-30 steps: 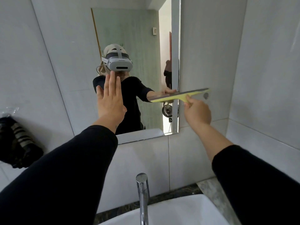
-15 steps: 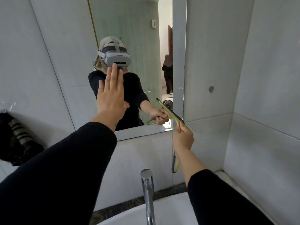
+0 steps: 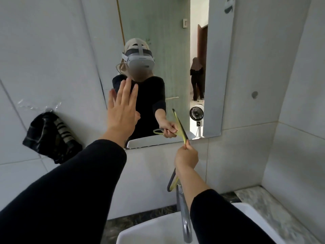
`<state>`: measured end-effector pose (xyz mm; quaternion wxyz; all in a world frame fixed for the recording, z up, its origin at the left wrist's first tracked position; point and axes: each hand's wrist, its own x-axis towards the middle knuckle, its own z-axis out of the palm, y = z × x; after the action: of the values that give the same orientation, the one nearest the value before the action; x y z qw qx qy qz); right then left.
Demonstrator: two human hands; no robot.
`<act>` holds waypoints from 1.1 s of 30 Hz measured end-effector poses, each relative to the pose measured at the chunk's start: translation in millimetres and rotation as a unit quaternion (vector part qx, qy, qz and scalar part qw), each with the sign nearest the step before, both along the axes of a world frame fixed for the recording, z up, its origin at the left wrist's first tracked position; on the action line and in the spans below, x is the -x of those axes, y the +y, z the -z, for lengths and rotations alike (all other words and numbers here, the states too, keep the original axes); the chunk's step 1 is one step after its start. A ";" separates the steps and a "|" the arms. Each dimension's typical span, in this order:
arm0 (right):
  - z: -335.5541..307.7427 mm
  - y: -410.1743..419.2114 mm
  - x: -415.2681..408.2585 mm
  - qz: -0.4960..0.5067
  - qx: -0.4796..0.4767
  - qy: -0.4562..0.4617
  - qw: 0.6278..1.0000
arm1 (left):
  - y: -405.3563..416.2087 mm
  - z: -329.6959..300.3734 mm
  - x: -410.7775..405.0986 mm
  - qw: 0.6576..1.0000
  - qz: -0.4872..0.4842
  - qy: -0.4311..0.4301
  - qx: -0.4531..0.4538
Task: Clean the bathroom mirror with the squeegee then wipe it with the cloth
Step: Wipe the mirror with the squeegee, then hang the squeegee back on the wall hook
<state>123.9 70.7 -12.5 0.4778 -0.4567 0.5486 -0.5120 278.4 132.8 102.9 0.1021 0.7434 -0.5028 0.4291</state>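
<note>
Mirror (image 3: 175,50); squeegee (image 3: 179,126) blade above right hand (image 3: 186,158) grip

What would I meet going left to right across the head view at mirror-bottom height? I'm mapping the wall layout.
Dark cloth hanging on the tile → left hand open against the mirror → squeegee in the right hand → round wall plug.

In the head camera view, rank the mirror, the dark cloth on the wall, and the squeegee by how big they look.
1. mirror
2. dark cloth
3. squeegee, partly hidden by the right hand
</note>
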 end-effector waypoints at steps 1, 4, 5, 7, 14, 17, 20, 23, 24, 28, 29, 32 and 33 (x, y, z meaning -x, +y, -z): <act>-0.6 4.6 -5.2 -0.004 0.001 0.003 1.000 | 6.3 -0.2 -8.6 1.000 -0.013 0.006 0.003; -0.4 24.0 -29.7 -0.022 0.012 0.012 1.000 | 20.6 -4.3 -29.6 0.999 -0.041 0.007 -0.001; 0.4 32.1 -39.3 -0.031 0.020 0.018 0.999 | 24.2 -6.0 -34.5 0.999 -0.042 0.007 -0.010; 2.4 50.1 -57.7 -0.050 0.028 0.026 0.998 | 29.8 -9.3 -40.8 0.999 -0.031 0.002 -0.026; 0.4 85.9 -92.0 -0.051 0.011 0.020 0.998 | 36.4 -16.5 -56.9 0.998 0.018 -0.001 -0.056; -1.3 92.9 -97.5 -0.075 0.021 0.062 0.995 | 39.3 -15.0 -61.5 0.998 0.027 -0.002 -0.060; 8.4 102.7 -105.8 -0.147 0.038 0.124 0.981 | 45.3 -9.7 -55.3 0.997 0.025 0.011 -0.069; 14.0 106.9 -103.0 -0.218 0.071 0.257 0.939 | 58.7 1.0 -44.8 0.994 0.039 0.019 -0.102; 11.4 106.8 -97.3 -0.236 0.098 0.321 0.912 | 63.9 5.5 -41.4 0.991 0.051 0.033 -0.117; -3.8 100.4 -57.6 -0.333 0.243 0.542 0.733 | 84.7 29.1 -30.5 0.969 0.086 0.141 -0.181; -8.9 98.7 -44.6 -0.361 0.250 0.567 0.697 | 89.5 36.3 -27.6 0.961 0.091 0.172 -0.196; -28.0 95.5 -7.2 -0.373 0.253 0.627 0.635 | 98.8 56.5 -12.8 0.932 0.099 0.251 -0.244; -32.7 94.9 4.2 -0.359 0.265 0.642 0.623 | 99.1 62.4 -6.1 0.926 0.105 0.261 -0.251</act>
<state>119.7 165.6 20.2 0.0087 -0.9372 0.3487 0.0004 284.5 231.9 40.4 0.0837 0.7736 -0.6246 0.0665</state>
